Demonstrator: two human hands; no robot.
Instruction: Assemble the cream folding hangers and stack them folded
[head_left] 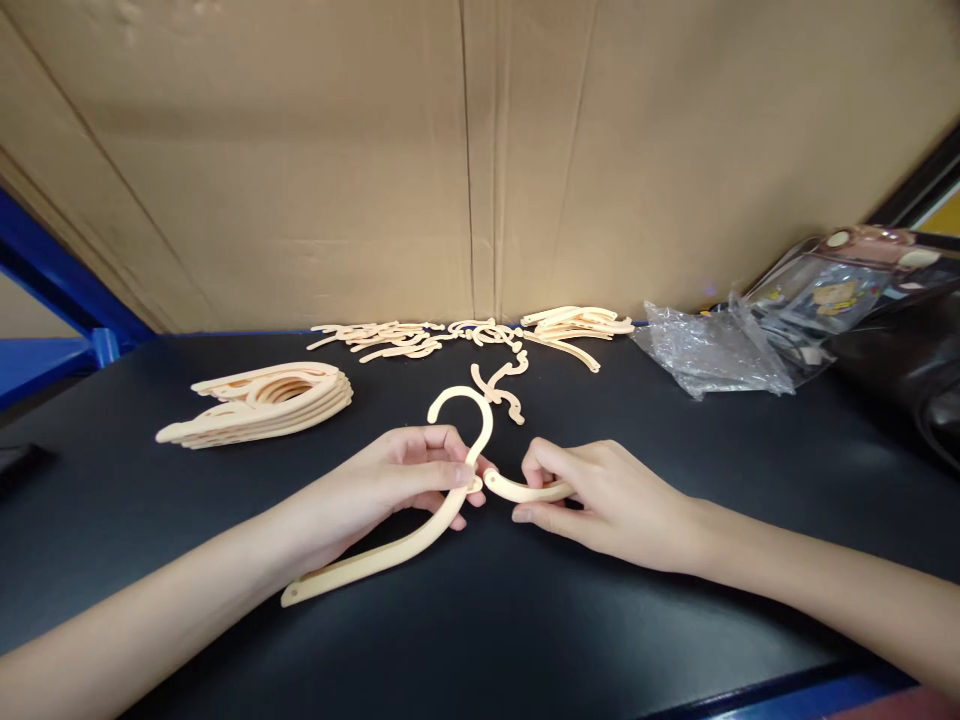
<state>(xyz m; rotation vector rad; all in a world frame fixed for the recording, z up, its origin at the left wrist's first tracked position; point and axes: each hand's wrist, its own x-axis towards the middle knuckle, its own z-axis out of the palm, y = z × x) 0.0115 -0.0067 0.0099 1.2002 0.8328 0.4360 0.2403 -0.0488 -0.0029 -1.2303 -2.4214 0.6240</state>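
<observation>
My left hand (420, 475) pinches a cream hanger piece (409, 545), with a curved hook at the top and one long arm reaching down to the left. In my right hand (600, 495) is a separate curved hanger arm (517, 488), its rounded end close beside the joint of the hook piece. Whether the two ends touch is hard to tell. Part of the right arm piece is hidden by my fingers. Just beyond the hook lie a few small curved pieces (510, 372) on the black table (465, 640).
A stack of folded hangers (262, 405) lies at the left. Along the cardboard wall (337, 180) are loose small pieces (382, 338) and a pile of long arms (574, 325). Clear plastic bags (712, 350) and a dark bag (907, 350) sit at the right.
</observation>
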